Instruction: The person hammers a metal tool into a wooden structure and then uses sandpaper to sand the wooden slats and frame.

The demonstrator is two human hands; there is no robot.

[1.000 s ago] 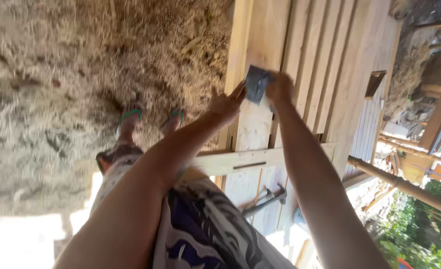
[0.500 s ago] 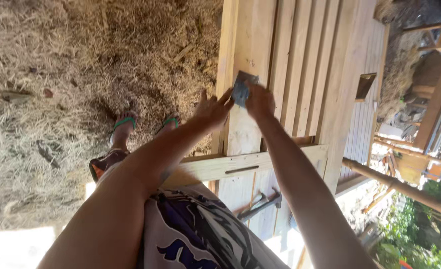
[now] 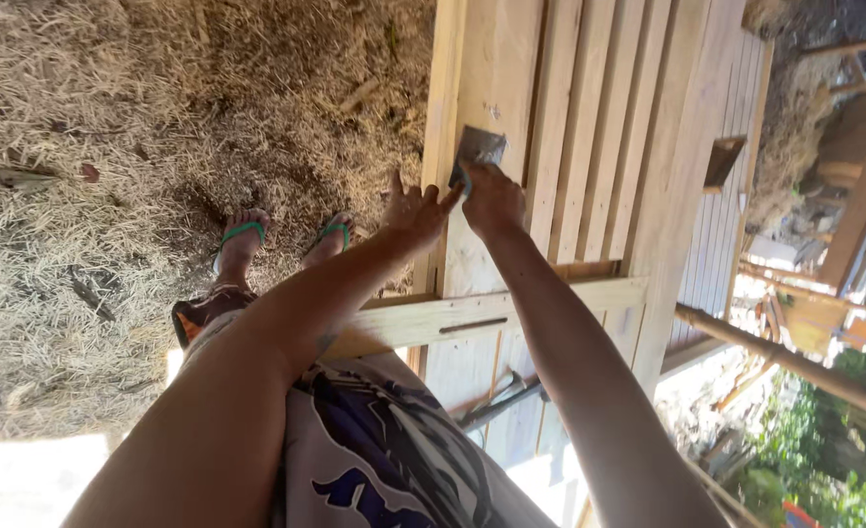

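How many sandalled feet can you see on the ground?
2: the left foot and the right foot, each with a green strap, side by side on the straw left of the wooden door.

Both hands (image 3: pixel 457 200) outstretched, right gripping

Probably an outdoor carpentry yard; straw-strewn ground (image 3: pixel 110 147); raw wooden door (image 3: pixel 570 147)

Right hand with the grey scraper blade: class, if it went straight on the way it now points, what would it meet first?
The right hand presses a grey scraper blade against the pale wooden door panel. Going straight on along the board, it would likely meet only more of that bare plank; the way looks free, though depth is unclear.
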